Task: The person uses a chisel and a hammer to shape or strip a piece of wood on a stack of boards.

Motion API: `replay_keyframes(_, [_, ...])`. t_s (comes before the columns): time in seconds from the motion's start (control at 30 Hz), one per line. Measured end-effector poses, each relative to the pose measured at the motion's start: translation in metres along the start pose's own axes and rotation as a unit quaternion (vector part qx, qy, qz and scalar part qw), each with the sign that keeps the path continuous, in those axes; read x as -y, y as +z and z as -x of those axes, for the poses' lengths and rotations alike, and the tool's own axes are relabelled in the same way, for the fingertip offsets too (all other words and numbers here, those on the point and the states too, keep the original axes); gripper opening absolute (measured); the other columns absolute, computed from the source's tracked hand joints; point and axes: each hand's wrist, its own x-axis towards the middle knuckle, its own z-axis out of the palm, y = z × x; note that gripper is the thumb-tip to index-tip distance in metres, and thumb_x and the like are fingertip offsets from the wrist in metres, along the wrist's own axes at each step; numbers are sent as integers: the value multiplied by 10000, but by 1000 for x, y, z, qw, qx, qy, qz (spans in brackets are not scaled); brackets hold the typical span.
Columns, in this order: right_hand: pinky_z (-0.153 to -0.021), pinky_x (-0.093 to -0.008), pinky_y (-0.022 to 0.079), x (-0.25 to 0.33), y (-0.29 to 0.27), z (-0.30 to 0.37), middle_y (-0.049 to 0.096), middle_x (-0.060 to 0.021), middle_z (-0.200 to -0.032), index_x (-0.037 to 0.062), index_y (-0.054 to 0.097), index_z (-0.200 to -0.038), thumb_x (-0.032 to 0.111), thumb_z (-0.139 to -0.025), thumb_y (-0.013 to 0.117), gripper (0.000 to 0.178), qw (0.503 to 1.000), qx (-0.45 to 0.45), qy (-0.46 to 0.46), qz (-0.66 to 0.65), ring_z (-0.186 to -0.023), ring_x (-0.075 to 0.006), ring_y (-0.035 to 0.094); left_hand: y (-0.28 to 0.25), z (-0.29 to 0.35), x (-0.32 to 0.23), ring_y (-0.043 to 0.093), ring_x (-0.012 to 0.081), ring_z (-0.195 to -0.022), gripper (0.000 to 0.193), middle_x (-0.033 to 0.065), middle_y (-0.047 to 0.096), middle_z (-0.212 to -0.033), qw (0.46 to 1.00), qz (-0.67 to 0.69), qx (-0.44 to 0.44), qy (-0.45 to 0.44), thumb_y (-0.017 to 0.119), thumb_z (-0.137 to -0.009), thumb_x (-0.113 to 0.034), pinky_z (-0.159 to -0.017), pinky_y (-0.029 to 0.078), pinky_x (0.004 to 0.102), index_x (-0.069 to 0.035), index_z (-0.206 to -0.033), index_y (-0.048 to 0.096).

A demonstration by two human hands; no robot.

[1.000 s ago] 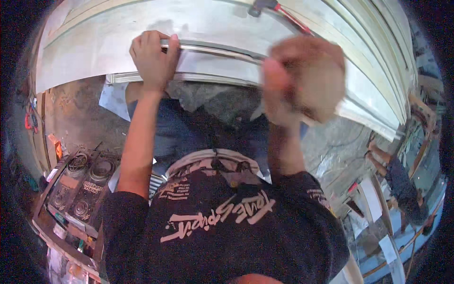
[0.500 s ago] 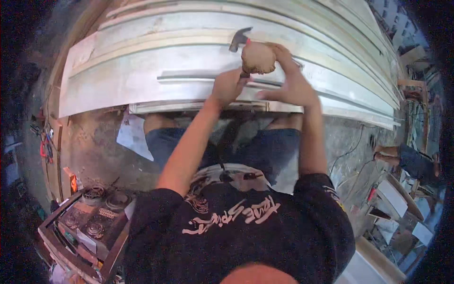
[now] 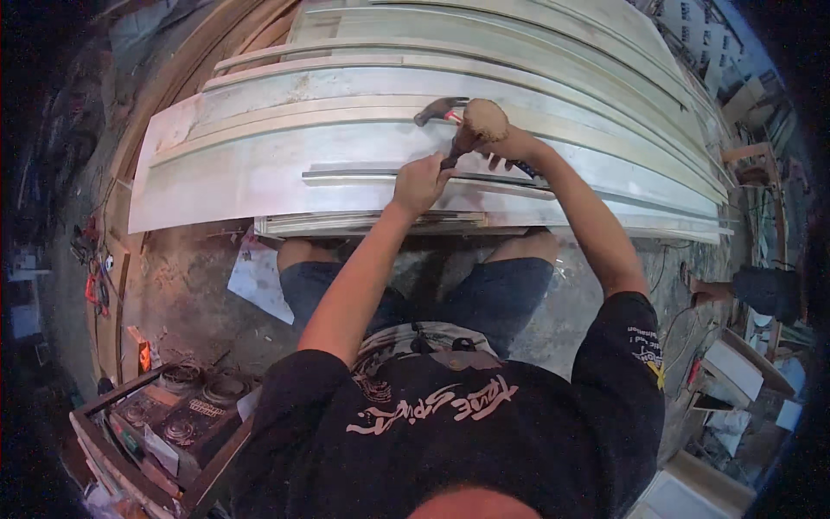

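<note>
My right hand (image 3: 489,130) is closed around a hammer (image 3: 439,109) with a steel head, a red neck and a dark grip, held low over a stack of long pale metal panels (image 3: 251,169). Just below it, my left hand (image 3: 418,183) is a fist around a short dark tool (image 3: 451,157), its tip against a thin grey strip (image 3: 346,174) lying along the top panel. The hammer head points left, a little above that tool. My knees in dark shorts (image 3: 501,290) sit under the panels' near edge.
A wooden crate (image 3: 104,432) with round metal parts stands at lower left. A pale sheet (image 3: 259,278) lies on the dirt floor beside my left leg. Red-handled tools (image 3: 92,290) lie at far left. A dark-clothed person (image 3: 765,292) and white boxes (image 3: 733,368) are at right.
A second ago my right hand was raised close to the camera; it has come down to the panel with the hammer. My left hand has shifted right along the strip, next to it.
</note>
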Motion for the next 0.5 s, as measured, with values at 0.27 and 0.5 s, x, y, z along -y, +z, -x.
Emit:
replay_keyframes(0.27, [-418, -214, 331, 127, -47, 137, 478, 39, -662, 81, 561, -1073, 282, -1027, 480, 222, 940, -339, -36, -18, -503, -34, 426, -3, -2, -12, 627, 391, -697, 420, 162, 623, -722, 999, 28, -30, 25, 504, -955, -470, -594, 479, 486, -55, -892, 515])
replay_keyframes(0.5, [-489, -353, 443, 144, -27, 188, 550, -127, -684, 37, 484, -957, 314, -1020, 491, 284, 817, -466, -225, 253, -517, -194, 533, 2, -4, -13, 631, 395, -703, 413, 169, 632, -735, 1000, -17, -3, 2, 507, -958, -456, -608, 479, 495, -45, -917, 523])
